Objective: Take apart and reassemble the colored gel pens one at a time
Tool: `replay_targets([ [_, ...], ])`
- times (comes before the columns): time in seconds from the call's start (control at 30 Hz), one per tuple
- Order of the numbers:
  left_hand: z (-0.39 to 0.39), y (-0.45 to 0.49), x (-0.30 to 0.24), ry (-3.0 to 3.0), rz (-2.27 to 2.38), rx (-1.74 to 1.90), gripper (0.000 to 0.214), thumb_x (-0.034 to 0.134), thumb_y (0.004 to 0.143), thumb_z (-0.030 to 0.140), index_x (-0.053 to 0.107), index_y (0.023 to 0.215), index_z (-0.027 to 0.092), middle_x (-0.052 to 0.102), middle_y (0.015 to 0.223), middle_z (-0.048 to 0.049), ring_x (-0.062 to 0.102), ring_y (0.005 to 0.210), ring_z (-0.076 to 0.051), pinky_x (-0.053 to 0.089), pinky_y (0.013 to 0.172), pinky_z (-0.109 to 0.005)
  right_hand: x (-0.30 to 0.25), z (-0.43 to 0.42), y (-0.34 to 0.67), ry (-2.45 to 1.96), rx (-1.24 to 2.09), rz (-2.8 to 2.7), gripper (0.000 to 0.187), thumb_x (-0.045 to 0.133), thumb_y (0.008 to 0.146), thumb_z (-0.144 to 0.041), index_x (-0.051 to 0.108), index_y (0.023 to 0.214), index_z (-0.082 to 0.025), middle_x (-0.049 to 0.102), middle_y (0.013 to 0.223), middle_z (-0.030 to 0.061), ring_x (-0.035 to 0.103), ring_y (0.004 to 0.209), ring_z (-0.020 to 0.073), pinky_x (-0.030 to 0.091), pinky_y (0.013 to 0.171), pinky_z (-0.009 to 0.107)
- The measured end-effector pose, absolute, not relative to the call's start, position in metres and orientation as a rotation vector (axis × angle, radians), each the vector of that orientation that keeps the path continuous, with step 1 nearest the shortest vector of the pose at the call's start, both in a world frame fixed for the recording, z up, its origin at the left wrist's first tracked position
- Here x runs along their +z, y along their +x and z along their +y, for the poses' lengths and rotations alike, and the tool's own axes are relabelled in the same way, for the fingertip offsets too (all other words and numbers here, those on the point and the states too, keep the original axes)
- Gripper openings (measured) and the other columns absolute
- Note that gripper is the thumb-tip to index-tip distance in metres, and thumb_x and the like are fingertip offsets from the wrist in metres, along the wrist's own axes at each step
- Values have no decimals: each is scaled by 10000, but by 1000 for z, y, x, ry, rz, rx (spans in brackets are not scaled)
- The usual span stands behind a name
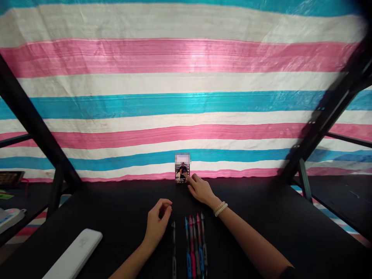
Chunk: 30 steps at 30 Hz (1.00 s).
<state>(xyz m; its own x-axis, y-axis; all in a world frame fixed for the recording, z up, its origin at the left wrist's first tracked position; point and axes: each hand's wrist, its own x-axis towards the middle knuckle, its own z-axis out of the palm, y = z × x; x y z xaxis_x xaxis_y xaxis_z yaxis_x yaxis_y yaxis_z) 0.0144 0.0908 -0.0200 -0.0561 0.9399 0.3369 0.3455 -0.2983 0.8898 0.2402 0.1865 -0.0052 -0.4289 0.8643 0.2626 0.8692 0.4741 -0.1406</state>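
At the far edge of the black table, a smartphone [182,171] stands upright against the striped sheet, its lit screen showing a video-like picture with a person. My right hand [201,190] reaches to it with the index finger stretched out at the lower part of the screen; nothing is held. My left hand [158,219] rests on the table, loosely curled, a gap between thumb and fingers and nothing seen in it. To its right lies a single dark pen [174,250]. Further right is a row of several pens, among them a blue pen [188,263] and a pink pen [193,263].
A white box-shaped object [75,252] lies at the left front of the black table [122,209]. Black metal posts slope up at both sides. Beyond the left post are a white power strip [10,219] and a dark screen-like device [11,177]. A striped sheet [186,104] hangs behind.
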Motion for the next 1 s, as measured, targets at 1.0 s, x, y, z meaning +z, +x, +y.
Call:
replay_targets([
  [1.0, 91, -17, 22, 2196, 965, 647, 262, 612, 763, 36, 711, 899, 237, 676, 931, -8, 648, 900, -188, 457, 977, -342, -12, 187, 244, -1472, -35, -2384, 513, 462, 1012, -238, 401, 1522, -241, 619, 1176, 111, 614, 1022, 245, 479, 748, 270],
])
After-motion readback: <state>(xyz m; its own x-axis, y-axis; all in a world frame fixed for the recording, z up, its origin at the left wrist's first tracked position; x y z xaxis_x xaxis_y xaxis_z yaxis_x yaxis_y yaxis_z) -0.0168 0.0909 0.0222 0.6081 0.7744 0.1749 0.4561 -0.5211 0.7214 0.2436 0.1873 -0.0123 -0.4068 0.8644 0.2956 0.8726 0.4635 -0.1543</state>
